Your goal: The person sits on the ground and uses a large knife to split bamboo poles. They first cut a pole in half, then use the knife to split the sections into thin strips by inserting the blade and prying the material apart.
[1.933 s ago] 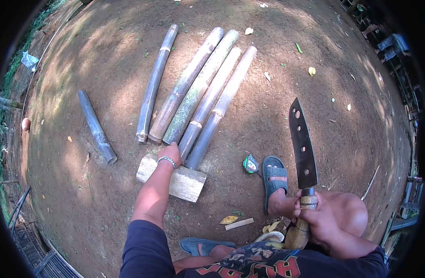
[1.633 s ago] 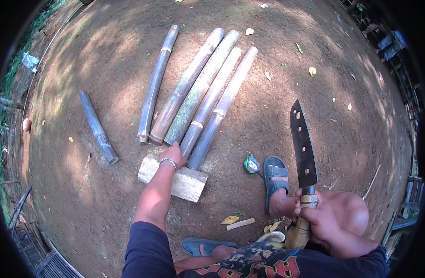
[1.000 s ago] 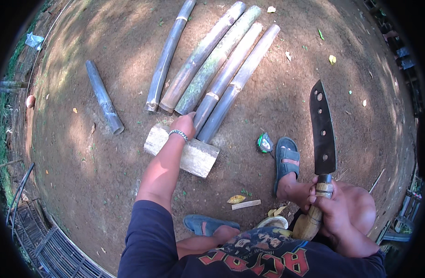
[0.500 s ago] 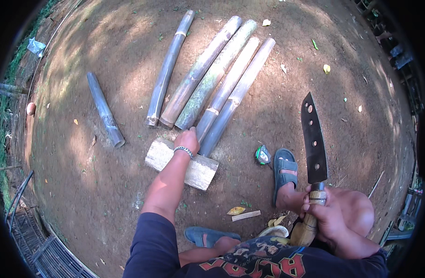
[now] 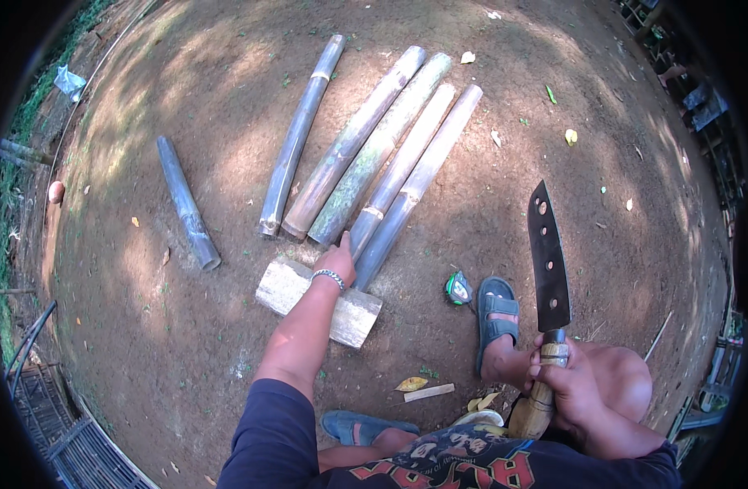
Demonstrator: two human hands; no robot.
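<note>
My left hand [image 5: 336, 262] is at the near end of a bamboo pole [image 5: 390, 191], just above a short pale log [image 5: 353, 318]. Its fingers look closed round that end, the index finger stretched along the pole; the grip is partly hidden by the back of the hand. Another bamboo pole [image 5: 427, 175] lies alongside on the right, its near end behind the log. My right hand [image 5: 565, 379] is wrapped round the wooden handle of a machete [image 5: 551, 261]. The dark blade, pierced with several holes, points up and away, above my right knee.
Several more bamboo poles [image 5: 296, 147] lie to the left on the bare soil, with a shorter piece [image 5: 186, 204] farther off. A green and black tape measure [image 5: 458, 288] rests beside my right sandal [image 5: 498, 314]. A flat wood strip [image 5: 429, 393] and leaves lie near my feet.
The ground and poles sit slightly lower in the picture. My left hand stays at the pole's near end, its index finger now reaching farther out. The machete is still upright in my right hand.
</note>
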